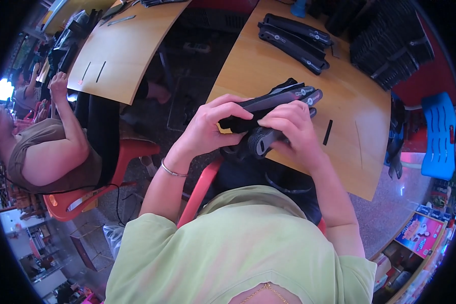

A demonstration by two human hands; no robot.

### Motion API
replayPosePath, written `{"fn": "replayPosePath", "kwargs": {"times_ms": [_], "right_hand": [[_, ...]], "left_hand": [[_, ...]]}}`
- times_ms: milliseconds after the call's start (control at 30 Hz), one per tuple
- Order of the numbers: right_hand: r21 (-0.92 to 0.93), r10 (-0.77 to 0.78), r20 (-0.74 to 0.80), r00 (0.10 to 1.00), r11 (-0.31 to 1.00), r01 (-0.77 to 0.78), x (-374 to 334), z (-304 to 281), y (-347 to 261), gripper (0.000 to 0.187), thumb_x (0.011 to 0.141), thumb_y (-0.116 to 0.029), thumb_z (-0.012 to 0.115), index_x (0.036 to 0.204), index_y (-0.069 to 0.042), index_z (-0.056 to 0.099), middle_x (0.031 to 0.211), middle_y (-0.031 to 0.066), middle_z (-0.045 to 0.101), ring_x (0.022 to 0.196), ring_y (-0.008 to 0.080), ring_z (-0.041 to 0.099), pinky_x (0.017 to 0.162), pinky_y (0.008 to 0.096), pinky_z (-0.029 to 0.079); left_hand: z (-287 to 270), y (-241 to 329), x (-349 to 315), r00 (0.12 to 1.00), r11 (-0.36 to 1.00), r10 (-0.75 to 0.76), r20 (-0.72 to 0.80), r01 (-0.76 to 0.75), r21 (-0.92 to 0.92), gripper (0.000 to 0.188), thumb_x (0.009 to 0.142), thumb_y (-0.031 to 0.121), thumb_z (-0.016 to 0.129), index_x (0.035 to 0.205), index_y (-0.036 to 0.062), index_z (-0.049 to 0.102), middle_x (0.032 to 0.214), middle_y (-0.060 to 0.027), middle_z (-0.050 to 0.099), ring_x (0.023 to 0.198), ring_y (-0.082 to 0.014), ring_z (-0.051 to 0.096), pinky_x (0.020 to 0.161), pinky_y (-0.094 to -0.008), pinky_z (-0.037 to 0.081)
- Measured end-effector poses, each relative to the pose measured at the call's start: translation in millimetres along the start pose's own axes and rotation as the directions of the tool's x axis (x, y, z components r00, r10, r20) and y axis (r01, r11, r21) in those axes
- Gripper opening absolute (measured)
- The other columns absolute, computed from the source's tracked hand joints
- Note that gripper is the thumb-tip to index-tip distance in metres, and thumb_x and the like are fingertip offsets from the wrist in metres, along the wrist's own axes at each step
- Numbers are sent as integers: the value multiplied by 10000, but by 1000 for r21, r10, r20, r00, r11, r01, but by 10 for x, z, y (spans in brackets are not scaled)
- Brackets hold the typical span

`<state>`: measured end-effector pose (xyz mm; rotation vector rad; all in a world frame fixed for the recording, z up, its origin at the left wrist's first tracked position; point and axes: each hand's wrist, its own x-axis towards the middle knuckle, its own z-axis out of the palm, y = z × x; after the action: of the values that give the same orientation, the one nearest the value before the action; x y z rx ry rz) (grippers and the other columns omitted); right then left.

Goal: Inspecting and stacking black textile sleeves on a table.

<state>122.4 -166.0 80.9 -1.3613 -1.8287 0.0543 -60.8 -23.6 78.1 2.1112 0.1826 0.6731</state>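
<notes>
Both hands are at the near edge of the wooden table [347, 104], gripping black padded straps [276, 103]. My left hand [214, 123] has its thumb and fingers curled round the left end of the bundle. My right hand [295, 126] wraps over the bundle's right part, fingers bent down onto it. A rounded, ribbed black end [260, 144] sticks out below, between my hands. Grey printed ends point to the right, beyond my right fingers. How many pieces are held, and how they overlap, is partly hidden by my fingers.
Similar black straps [294, 43] lie farther back on the table, beside a tall stack of black pieces [390, 43]. A short black strip [328, 132] rests right of my hand. A blue chair [438, 134] stands at right. Left, another person [61, 147] sits at a second table [124, 55].
</notes>
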Motion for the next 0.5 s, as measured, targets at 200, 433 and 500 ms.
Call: {"fn": "replayPosePath", "kwargs": {"times_ms": [200,433,500], "right_hand": [[41,-23,-110,994,999,27,-107,68,74,378,603,-106,769,954,-122,631,936,16,602,917,216,569,858,388,379],[252,74,-143,987,967,-36,-92,-16,82,350,621,-67,764,947,-112,643,910,27,614,886,229,577,827,346,408],[268,91,-136,986,962,-52,-106,-43,95,321,647,-75,754,946,-102,638,914,32,616,887,225,578,827,345,415]], "left_hand": [[1,98,53,1000,999,-23,12,24,-33,381,591,-57,728,946,61,659,1076,-106,637,987,-256,634,807,-304,523],[-1,37,28,1000,987,-14,22,17,-163,375,596,-73,716,947,45,657,1061,-121,632,961,-240,637,780,-282,520],[-10,69,61,999,986,-27,38,33,-162,365,600,-79,702,941,46,658,1055,-119,630,960,-240,636,790,-281,517]]}}
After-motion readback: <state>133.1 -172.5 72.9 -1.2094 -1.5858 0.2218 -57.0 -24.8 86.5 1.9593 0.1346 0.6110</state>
